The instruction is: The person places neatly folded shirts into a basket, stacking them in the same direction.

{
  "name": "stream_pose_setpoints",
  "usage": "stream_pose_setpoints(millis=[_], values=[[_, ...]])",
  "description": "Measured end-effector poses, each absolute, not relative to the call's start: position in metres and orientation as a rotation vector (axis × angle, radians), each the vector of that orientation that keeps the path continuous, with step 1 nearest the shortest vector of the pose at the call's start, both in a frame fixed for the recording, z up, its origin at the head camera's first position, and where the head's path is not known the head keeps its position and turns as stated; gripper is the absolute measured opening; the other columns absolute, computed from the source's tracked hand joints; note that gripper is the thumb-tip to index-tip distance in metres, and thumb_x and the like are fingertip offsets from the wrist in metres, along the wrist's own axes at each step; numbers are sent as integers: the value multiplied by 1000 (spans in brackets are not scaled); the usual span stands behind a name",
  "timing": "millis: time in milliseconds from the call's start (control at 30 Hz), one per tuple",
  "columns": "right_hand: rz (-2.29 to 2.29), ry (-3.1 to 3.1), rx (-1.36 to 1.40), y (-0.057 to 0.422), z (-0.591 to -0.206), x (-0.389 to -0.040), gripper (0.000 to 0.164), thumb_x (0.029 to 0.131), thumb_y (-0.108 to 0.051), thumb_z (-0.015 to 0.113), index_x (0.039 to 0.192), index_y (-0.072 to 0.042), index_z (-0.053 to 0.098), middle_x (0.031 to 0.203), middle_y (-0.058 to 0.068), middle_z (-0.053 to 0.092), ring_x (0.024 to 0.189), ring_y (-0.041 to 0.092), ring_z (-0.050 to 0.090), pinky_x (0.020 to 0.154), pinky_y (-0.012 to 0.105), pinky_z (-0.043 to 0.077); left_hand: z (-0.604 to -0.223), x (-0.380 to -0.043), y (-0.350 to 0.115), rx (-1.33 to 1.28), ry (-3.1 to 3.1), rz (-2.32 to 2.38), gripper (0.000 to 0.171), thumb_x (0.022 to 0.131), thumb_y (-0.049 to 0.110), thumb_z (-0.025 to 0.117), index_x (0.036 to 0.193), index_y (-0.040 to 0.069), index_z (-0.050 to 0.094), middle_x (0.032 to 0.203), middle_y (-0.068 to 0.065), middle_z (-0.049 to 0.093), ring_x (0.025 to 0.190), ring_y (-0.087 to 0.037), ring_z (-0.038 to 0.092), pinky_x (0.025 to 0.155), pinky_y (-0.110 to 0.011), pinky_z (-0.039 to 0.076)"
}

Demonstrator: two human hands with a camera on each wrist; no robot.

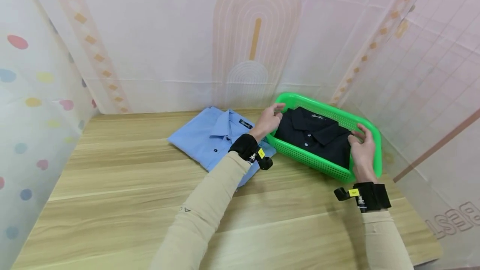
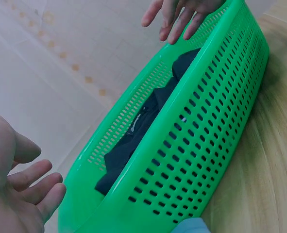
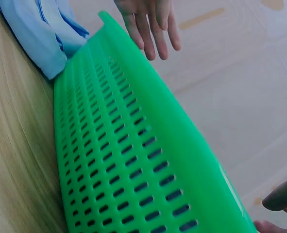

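Observation:
A folded black shirt (image 1: pixel 315 134), collar and buttons facing up, lies inside a green plastic basket (image 1: pixel 311 159). Above the basket's left end is my left hand (image 1: pixel 268 121), and in the left wrist view its fingers (image 2: pixel 34 187) are loosely bent around nothing. My right hand (image 1: pixel 363 151) hovers by the right end, its fingers spread in the left wrist view and holding nothing. Left of the basket, a folded light blue shirt (image 1: pixel 202 136) lies on the table, partly hidden by my left forearm and close against the basket's side.
The wood-grain table (image 1: pixel 112 203) stretches left and toward me. Behind it hangs a pale patterned wall cloth (image 1: pixel 168 45), and a dotted cloth (image 1: pixel 33 128) covers the left side. The basket stands near the back right, close to the right wall (image 1: pixel 431 116).

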State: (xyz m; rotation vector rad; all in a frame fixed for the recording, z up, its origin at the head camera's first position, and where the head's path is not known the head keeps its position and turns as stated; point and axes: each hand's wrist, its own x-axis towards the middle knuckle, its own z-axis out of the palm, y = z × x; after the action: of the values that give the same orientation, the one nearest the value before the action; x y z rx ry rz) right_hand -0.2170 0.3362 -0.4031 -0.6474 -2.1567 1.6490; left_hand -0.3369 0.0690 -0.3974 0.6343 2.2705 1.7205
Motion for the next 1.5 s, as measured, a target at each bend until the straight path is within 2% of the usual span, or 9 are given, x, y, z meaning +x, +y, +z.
stream_pose_setpoints(millis=[233,400,567,833,1100,1333,1500], values=[[1675,-2144,-511,321,-400,-214,55,110,-18,47,163,-22,30,156,12,41,141,23,46,116,36,40,-395,-333,53,659,2315,1726,46,111,15,43,157,12,43,157,-8,48,144,-24,44,117,-38,39],[1660,-2158,-439,312,-402,-211,55,110,-19,49,162,-21,31,155,11,43,135,17,50,111,30,43,-392,-329,46,674,2358,1705,45,110,19,47,155,15,46,155,-4,51,142,-21,46,116,-38,41],[1634,-2178,-390,305,-406,-206,54,110,-21,49,162,-22,31,155,10,44,133,14,51,111,30,43,-391,-321,39,715,2377,1667,44,111,21,49,154,20,47,154,-1,51,142,-19,47,115,-37,43],[1585,-2141,-331,292,-412,-206,49,109,-18,52,157,-20,41,146,9,54,125,12,56,103,23,48,-392,-313,22,807,2380,1712,43,110,16,49,153,9,48,153,-7,53,139,-22,49,114,-37,42],[1529,-2094,-262,282,-420,-197,44,109,-15,53,152,-15,47,140,10,59,118,6,59,101,22,49,-395,-302,17,880,2431,1691,41,108,12,51,149,8,52,149,-8,57,134,-22,54,110,-36,46],[1504,-2079,-204,273,-424,-189,41,109,-13,52,149,-16,51,139,10,60,118,5,59,100,18,49,-399,-294,13,966,2460,1664,42,107,8,52,149,4,50,148,-12,57,133,-24,55,108,-36,48],[1512,-2058,-163,267,-429,-186,39,108,-8,51,147,-9,52,136,12,61,117,4,60,98,15,49,-404,-288,5,948,2453,1668,44,107,8,51,151,3,48,148,-14,56,133,-26,55,110,-37,47]])
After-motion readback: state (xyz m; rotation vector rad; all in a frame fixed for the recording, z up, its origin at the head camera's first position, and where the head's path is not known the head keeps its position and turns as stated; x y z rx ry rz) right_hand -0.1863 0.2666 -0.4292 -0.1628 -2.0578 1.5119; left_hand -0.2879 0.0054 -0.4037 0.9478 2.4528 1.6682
